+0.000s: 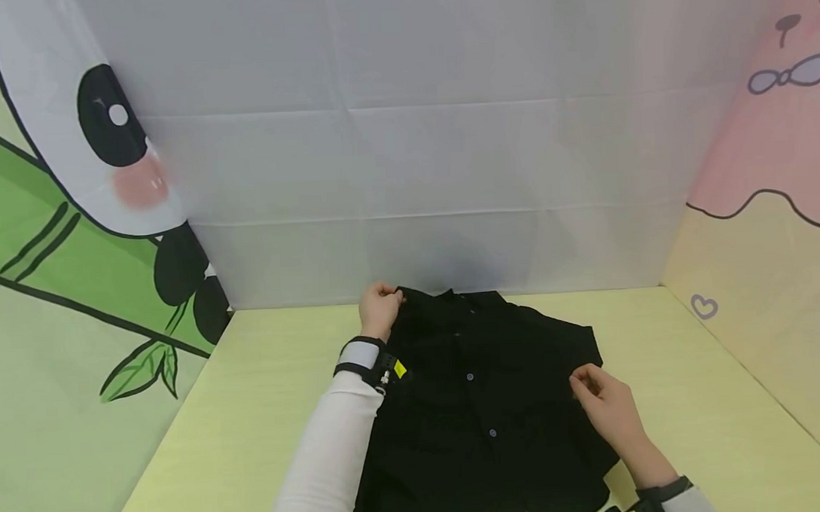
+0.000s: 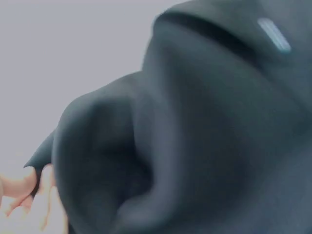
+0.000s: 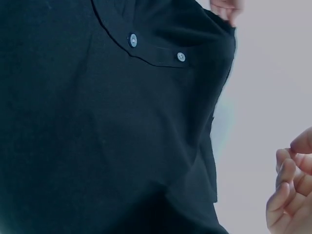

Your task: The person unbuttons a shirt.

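A black button-up shirt [image 1: 429, 428] with short sleeves lies front up, its collar [image 1: 469, 299] toward the back wall. At the upper left my left hand [image 1: 379, 310] pinches the sleeve by its corner. The left wrist view shows that hand [image 2: 46, 209] at the lower left, beside a bulging fold of black cloth [image 2: 195, 126]. My right hand [image 1: 608, 407] hovers by the other sleeve's lower edge, fingers loosely curled. In the right wrist view a gap separates the right hand [image 3: 292, 195] from the shirt [image 3: 122, 126], and nothing shows between its fingers.
The shirt is on a pale yellow table [image 1: 273, 411]. Behind it rises a grey-white sheet [image 1: 447, 157]. Cartoon-printed panels stand along both sides, with a panda [image 1: 54, 148] at left and a pink figure [image 1: 752, 146] at right.
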Demonstrator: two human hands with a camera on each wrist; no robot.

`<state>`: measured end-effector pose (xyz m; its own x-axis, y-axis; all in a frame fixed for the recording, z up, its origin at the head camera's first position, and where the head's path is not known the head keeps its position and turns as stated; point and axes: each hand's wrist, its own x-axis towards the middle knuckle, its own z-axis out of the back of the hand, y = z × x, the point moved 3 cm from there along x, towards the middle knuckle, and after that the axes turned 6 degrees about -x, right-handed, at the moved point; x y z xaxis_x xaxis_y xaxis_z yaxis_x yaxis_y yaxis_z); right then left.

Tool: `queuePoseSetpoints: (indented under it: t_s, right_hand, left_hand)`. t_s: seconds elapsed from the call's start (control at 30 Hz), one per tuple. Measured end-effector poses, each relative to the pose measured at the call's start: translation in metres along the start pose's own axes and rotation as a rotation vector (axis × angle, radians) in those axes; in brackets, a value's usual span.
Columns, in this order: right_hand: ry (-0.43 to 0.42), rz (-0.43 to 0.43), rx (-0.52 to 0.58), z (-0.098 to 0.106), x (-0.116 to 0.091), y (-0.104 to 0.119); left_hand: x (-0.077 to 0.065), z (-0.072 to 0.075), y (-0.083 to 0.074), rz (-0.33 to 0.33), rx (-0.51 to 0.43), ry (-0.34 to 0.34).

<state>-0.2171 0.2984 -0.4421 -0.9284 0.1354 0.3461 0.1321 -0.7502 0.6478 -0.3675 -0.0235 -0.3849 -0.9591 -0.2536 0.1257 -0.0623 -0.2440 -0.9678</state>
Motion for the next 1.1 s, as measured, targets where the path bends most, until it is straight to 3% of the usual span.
queuePoseSetpoints:
  t_s: [0.1, 0.17, 0.43, 0.6, 0.8, 1.03, 1.1]
  right_hand:
    - [0.004, 0.001, 0.007, 0.000, -0.001, 0.002]
    - [0.005, 0.001, 0.009, 0.000, -0.001, 0.002]
    - [0.007, 0.011, 0.007, -0.001, -0.001, 0.004]
    - [0.010, 0.020, 0.008, -0.001, -0.001, 0.004]
    - [-0.006, 0.022, 0.015, -0.001, -0.002, 0.002]
    - [0.013, 0.022, 0.020, -0.005, -0.002, 0.001]
    - [0.015, 0.018, 0.019, -0.005, -0.002, 0.000]
  left_hand:
    - [0.000, -0.001, -0.017, 0.019, -0.197, -0.002]
    - [-0.001, -0.003, -0.029, -0.001, -0.246, 0.021]
    - [-0.017, -0.010, -0.062, -0.141, -0.278, 0.137]
    - [-0.040, -0.009, -0.073, -0.255, -0.311, 0.263]
    - [-0.081, -0.004, -0.068, -0.315, -0.244, 0.432]
    - [-0.124, 0.005, -0.040, -0.367, -0.029, 0.600]
    - [-0.133, 0.008, -0.031, -0.355, 0.000, 0.633]
